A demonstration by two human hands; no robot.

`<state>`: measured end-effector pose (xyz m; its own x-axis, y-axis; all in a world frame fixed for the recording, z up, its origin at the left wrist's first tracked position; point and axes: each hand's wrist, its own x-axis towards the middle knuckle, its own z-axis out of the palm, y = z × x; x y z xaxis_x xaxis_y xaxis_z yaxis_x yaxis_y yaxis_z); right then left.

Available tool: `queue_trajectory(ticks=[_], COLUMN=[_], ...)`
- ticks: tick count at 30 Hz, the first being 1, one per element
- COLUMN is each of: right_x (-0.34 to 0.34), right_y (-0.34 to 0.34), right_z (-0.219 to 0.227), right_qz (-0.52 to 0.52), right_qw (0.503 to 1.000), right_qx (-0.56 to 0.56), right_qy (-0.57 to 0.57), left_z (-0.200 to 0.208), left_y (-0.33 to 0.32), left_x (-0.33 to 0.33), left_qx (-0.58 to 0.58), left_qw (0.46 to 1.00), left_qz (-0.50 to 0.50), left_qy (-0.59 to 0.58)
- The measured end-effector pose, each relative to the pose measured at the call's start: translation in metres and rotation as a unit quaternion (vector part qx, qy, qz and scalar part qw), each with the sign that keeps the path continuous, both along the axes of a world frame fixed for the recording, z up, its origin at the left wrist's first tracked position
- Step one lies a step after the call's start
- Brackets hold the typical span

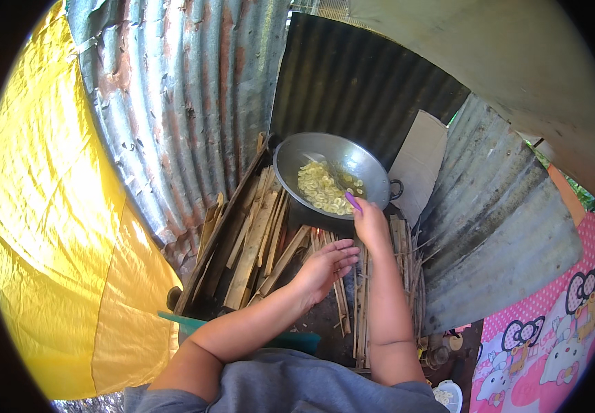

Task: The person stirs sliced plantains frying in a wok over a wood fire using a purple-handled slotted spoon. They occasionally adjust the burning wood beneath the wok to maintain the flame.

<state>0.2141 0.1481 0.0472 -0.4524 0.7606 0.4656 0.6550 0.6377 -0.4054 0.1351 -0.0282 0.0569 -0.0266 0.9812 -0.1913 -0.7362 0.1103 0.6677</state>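
Corrugated backdrop [359,76], one wok [372,165], two hands [325,270]

A yellow cloth [57,227] hangs at left beside a rust-streaked sheet [167,103]. A dark sheet [352,76] stands behind; cardboard [421,162] tilts between it and a grey sheet [504,227]. At right hangs a bow-printed pink cloth [552,344], a pale cover [517,62] above.

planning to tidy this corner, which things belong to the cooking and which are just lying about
In use:
metal pan
yellowish slices in it
purple-handled utensil in the right hand
split wood beside the pan

Apparently just about:
yellow sheet at left
cardboard panel behind the pan
pink patterned cloth at lower right
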Motion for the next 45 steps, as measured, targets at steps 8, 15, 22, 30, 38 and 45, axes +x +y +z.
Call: queue_trajectory(ticks=[8,15,22,30,38,45], right_x=[0.078,0.055,0.085,0.086,0.086,0.068], right_y=[-0.115,-0.095,-0.097,-0.088,-0.039,-0.006], right_z=[0.093,0.074,0.081,0.077,0.05,0.016], right_qz=[-0.07,-0.027,-0.046,-0.083,-0.088,-0.155], right_qw=[0.988,0.998,0.995,0.993,0.996,0.988], right_qx=[-0.046,0.004,0.021,0.006,0.01,-0.011], right_qy=[-0.132,-0.059,-0.088,-0.088,-0.013,0.024], left_z=[-0.009,-0.005,-0.002,-0.001,0.002,0.002], left_y=[0.002,0.003,0.0,-0.005,-0.006,-0.007], left_x=[0.003,0.029,0.025,0.023,0.029,0.027], left_qx=[-0.002,0.006,-0.015,-0.019,0.002,-0.02], left_qw=[1.0,0.998,0.999,0.999,0.997,0.998], left_qz=[-0.003,-0.065,-0.041,-0.043,-0.076,-0.06], left_qy=[-0.006,0.004,0.013,0.002,-0.006,0.011])
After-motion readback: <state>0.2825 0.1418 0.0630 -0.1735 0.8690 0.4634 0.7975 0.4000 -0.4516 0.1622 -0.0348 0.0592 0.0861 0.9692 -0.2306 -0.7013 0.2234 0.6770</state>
